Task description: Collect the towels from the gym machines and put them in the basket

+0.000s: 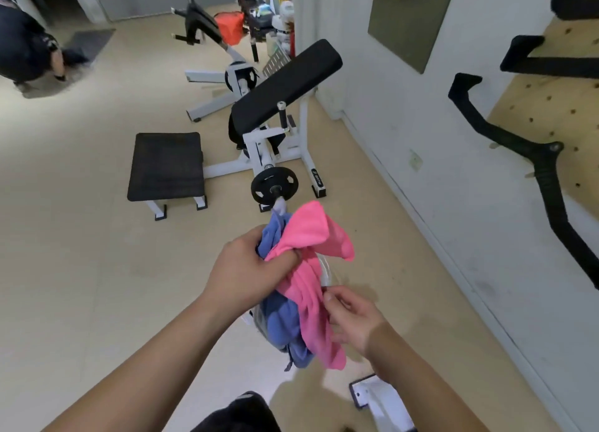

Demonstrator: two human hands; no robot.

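Left hand grips towels (basket unseen).

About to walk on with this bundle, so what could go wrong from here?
The blue towel hangs low below the left hand and may slip out. The right hand only pinches the pink towel. No basket is in view, and the weight plate juts into the path ahead.
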